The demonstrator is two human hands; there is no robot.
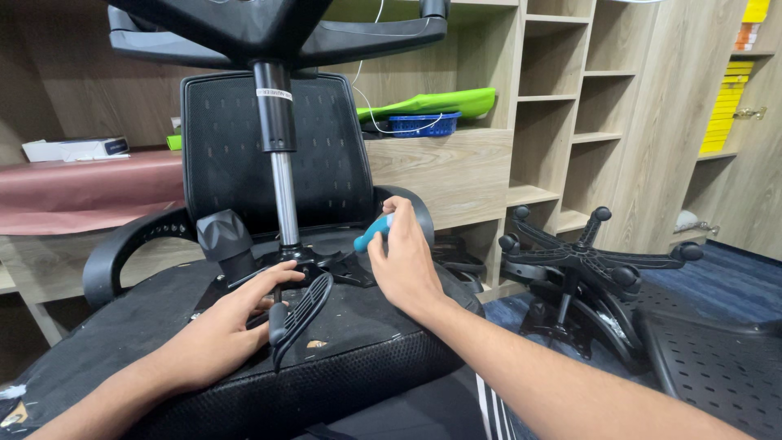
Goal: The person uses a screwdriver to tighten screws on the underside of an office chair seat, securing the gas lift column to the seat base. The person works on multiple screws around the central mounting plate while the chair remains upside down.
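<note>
Upturned office chair seat [358, 358], black and scuffed, lies underside up, its chrome post [284, 195] standing straight from the metal plate [318, 262]. Right hand [401, 262] is wrapped around a teal-handled screwdriver [372, 232] at the plate; left hand [224, 326] rests spread beside the black lever [300, 314]

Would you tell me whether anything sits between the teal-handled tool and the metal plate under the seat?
Nothing visible does. The right hand holds the teal-handled tool directly against the metal plate; the left hand rests on the lever paddle.
</note>
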